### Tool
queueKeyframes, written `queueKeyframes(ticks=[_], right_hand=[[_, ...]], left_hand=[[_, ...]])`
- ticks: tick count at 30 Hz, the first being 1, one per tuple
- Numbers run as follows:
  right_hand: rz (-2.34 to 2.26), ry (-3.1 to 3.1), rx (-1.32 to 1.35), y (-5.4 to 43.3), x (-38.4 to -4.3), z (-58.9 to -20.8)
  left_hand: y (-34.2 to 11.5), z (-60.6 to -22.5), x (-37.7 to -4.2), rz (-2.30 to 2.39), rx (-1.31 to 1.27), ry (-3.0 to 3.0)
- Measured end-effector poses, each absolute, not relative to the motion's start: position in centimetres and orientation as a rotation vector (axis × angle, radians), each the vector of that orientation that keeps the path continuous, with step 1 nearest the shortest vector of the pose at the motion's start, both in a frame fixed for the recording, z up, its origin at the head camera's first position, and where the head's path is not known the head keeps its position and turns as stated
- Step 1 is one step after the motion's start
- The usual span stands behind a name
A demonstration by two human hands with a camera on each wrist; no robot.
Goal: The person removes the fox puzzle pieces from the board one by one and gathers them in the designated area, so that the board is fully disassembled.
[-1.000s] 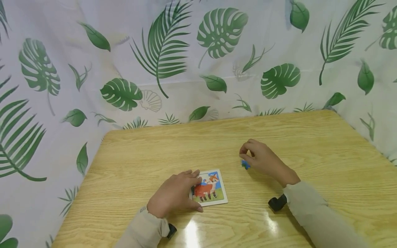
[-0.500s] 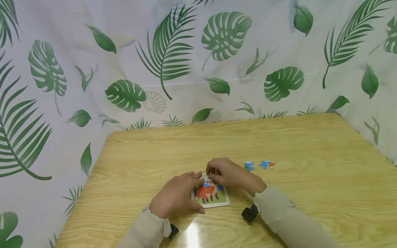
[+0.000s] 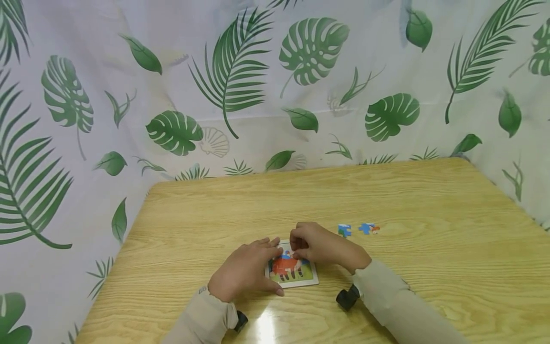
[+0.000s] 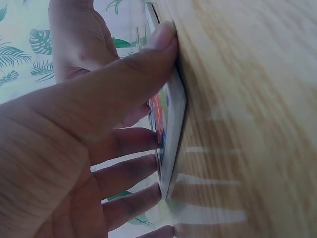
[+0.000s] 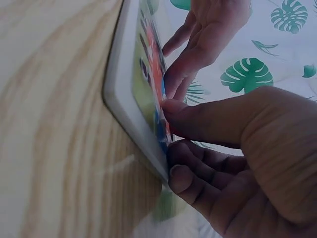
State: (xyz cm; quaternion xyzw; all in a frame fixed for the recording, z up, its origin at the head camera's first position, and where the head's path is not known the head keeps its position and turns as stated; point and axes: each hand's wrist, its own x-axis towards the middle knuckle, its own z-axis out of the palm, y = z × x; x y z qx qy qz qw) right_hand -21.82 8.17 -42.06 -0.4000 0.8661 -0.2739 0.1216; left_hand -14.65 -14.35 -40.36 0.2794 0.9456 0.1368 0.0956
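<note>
A small square jigsaw puzzle (image 3: 296, 282) with a white frame and a red, fox-like animal on it lies on the table. My left hand (image 3: 242, 270) spreads over its left side, the thumb (image 4: 161, 39) at the near edge and straight fingers on the picture and far side. At the upper right of the picture my right hand (image 3: 320, 243) pinches a puzzle piece with curled fingers; the thumb (image 5: 183, 111) rests right at the picture surface. Much of that piece is hidden by the fingers. The picture's top part shows a pale bare area.
Two loose puzzle pieces lie behind the right hand: a blue and green one (image 3: 344, 230) and a blue one with orange (image 3: 368, 228). The wooden table (image 3: 206, 210) meets a leaf-patterned cloth (image 3: 258, 95) at its back edge.
My right hand has moved left from beside the loose pieces to the puzzle's upper right, then shifted slightly there. Both loose pieces now show behind it. My left hand stays on the puzzle.
</note>
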Motion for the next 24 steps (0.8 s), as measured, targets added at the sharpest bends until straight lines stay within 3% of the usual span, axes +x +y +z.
queueKeyframes(ticks=[24], right_hand=[[-1.04, 2.674, -1.233, 8.67, -21.72, -41.39]], left_hand=[[-14.26, -40.57, -14.92, 0.417, 0.829, 2.809]])
